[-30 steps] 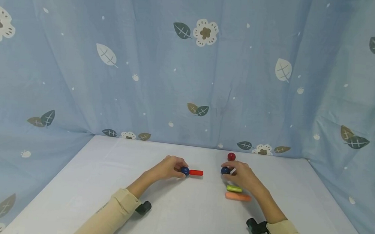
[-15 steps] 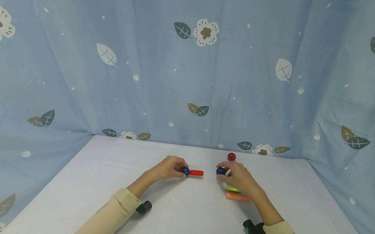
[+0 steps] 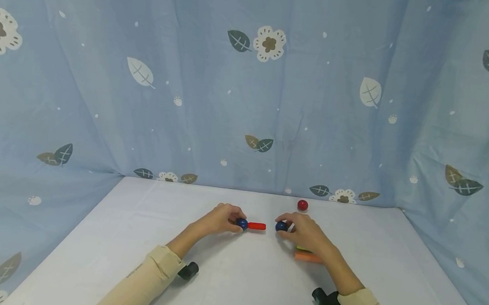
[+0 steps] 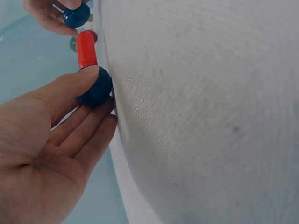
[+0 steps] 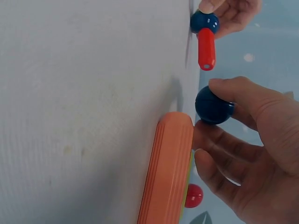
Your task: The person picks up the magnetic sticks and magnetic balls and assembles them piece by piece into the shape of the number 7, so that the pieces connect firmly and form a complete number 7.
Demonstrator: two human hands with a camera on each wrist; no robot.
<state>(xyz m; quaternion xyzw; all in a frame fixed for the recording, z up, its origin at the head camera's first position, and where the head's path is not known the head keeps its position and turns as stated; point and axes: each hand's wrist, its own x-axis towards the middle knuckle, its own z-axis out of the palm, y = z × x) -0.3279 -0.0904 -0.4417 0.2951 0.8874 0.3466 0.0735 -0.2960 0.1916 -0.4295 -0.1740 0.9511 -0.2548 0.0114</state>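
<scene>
My left hand (image 3: pixel 222 219) pinches a dark blue ball (image 4: pixel 97 88) between thumb and fingers. A short red rod (image 3: pixel 257 226) sticks out from that ball toward the right, its free end bare. Across a small gap, my right hand (image 3: pixel 304 231) pinches a second dark blue ball (image 5: pixel 214 106). Both balls are at or just above the white table; I cannot tell if they touch it. Under the right wrist lie an orange ribbed rod (image 5: pixel 168 168) and a yellow-green rod (image 3: pixel 304 249), partly hidden by the hand and forearm.
A red ball (image 3: pixel 303 205) rests on the table behind my right hand, near the back edge. The white table (image 3: pixel 232 279) ends at a blue patterned curtain (image 3: pixel 205 99) at the back and sides. Black wrist cameras (image 3: pixel 189 271) jut from both sleeves.
My right hand has moved left with its blue ball, nearing the free end of the red rod, and its arm now covers more of both loose rods. The left hand stays in place.
</scene>
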